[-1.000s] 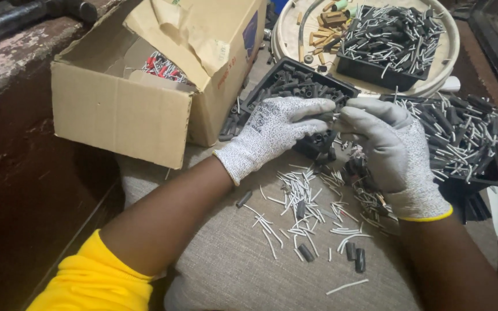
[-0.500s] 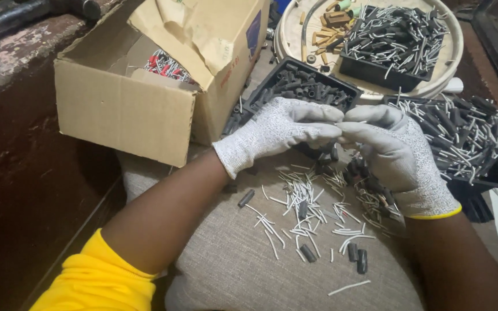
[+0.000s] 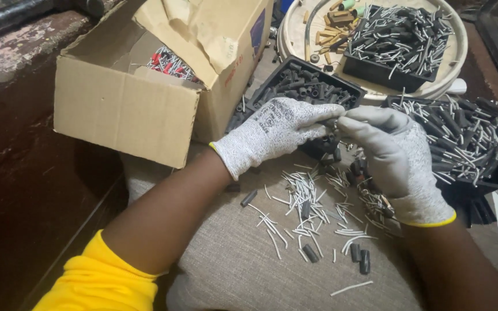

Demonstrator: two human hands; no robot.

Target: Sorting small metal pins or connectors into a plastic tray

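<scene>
Held piece: where the two gloved hands meet, a small dark tube piece [image 3: 334, 123] is pinched between the fingertips of both, above the near edge of the black tray of dark tubes [image 3: 301, 86].
Left hand [image 3: 272, 131]: clad in a speckled grey knit glove; its grip is closed to a narrow pinch on the small dark tube piece.
Right hand [image 3: 390, 152]: clad in a grey coated glove with a yellow cuff; its grip is likewise narrowed onto the same piece, fingertips touching those of the left hand.
Below the hands: loose white pins and short dark sleeves [image 3: 309, 210] are scattered over the grey fabric surface [image 3: 231, 265].
Right side: a black tray heaped with pinned tubes [image 3: 462, 135] is set just beside the right hand.
Left side: an open brown cardboard box [image 3: 128, 109] is placed, red-tipped parts seen inside.
Far side: a round white plastic tub [image 3: 456, 55] holds another black tray.
</scene>
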